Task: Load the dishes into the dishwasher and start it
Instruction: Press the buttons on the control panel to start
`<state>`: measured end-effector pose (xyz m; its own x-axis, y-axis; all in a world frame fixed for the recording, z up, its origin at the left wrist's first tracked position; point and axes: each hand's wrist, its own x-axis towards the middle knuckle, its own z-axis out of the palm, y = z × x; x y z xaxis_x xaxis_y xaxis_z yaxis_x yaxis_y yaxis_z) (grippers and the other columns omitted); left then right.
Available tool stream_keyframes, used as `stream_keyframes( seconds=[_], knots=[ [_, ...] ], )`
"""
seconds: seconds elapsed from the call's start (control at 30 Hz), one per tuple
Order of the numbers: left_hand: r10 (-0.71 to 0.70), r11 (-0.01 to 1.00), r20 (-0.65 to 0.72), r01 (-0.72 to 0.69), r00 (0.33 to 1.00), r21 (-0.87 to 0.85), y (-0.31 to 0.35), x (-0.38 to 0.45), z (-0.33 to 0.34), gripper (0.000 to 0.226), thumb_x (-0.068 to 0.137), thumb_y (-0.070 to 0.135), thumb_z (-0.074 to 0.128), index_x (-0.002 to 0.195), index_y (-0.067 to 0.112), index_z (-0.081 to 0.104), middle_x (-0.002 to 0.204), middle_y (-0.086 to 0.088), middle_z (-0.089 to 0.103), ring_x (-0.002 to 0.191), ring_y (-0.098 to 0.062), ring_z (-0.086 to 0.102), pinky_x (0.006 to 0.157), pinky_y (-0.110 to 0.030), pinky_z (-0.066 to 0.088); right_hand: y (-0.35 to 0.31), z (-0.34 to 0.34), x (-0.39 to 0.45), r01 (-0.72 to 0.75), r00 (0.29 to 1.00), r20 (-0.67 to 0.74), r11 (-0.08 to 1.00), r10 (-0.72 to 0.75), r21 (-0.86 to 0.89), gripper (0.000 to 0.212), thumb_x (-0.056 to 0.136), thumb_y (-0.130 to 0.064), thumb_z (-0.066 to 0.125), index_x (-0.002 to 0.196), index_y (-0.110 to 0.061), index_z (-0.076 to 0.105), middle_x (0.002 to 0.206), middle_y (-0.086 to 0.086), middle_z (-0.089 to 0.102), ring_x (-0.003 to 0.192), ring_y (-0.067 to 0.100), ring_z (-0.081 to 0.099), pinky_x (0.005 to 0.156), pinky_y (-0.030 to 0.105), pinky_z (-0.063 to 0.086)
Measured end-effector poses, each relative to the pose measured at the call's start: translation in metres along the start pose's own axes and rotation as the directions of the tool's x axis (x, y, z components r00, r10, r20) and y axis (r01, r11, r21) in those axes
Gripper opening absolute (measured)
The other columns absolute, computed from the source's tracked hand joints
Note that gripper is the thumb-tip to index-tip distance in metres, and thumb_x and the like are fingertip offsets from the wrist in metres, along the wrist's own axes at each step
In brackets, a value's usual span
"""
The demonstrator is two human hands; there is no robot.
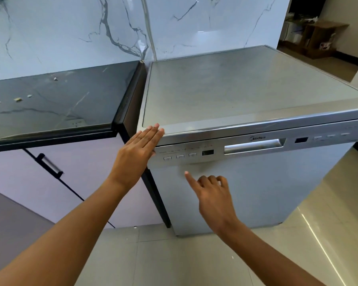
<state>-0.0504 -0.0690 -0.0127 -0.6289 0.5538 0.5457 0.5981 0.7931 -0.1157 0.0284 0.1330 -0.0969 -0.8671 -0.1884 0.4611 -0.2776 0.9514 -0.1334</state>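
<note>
Two bare forearms reach forward from the bottom edge toward a silver dishwasher [256, 182] with its door closed. On the person's right, the right hand [213, 195] has its index finger stretched out, the tip just below the row of buttons [180, 156] on the control panel, while the other fingers curl into the palm, holding nothing; whether the fingertip touches the door cannot be told. On the left, the left hand [136, 150] is flat with straight fingers held together, pressed against the dishwasher's top left front corner. A recessed handle [254, 145] sits right of the buttons. Left of the machine runs a dark countertop [56, 104] with a few pale crumbs, above a pale cabinet door. White marble-patterned wall panels [70, 27] stand behind; beige floor tiles [174, 261] lie below.
</note>
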Motion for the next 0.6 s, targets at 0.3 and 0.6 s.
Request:
stream_keyframes(
  seconds=[0.3, 0.6],
  knots=[
    [-0.086, 0.996, -0.039, 0.085, 0.995, -0.034, 0.007, -0.002, 0.008, 0.068, 0.073, -0.011, 0.073, 0.135, 0.001, 0.048, 0.140, -0.017, 0.046, 0.129, -0.029, 0.044, 0.106, -0.042, 0.034, -0.043, -0.001, 0.042, -0.121, 0.942, 0.315, 0.993, 0.114, 0.004, 0.087, 0.096, -0.015, 0.046, 0.140, -0.034, -0.027, 0.126, 0.019, 0.052, 0.116, 0.034, 0.048, 0.104, 0.045, 0.026],
    [-0.099, 0.995, -0.047, 0.098, 0.994, -0.026, 0.009, -0.003, 0.011, 0.067, 0.071, -0.012, 0.074, 0.133, -0.001, 0.050, 0.137, -0.018, 0.049, 0.126, -0.032, 0.047, 0.104, -0.045, 0.035, -0.057, 0.009, 0.039, -0.096, 0.936, 0.332, 0.992, 0.118, -0.083, 0.096, 0.094, -0.018, 0.049, 0.137, -0.024, -0.036, 0.121, 0.021, 0.056, 0.110, 0.034, 0.052, 0.104, 0.046, 0.026]
  ],
)
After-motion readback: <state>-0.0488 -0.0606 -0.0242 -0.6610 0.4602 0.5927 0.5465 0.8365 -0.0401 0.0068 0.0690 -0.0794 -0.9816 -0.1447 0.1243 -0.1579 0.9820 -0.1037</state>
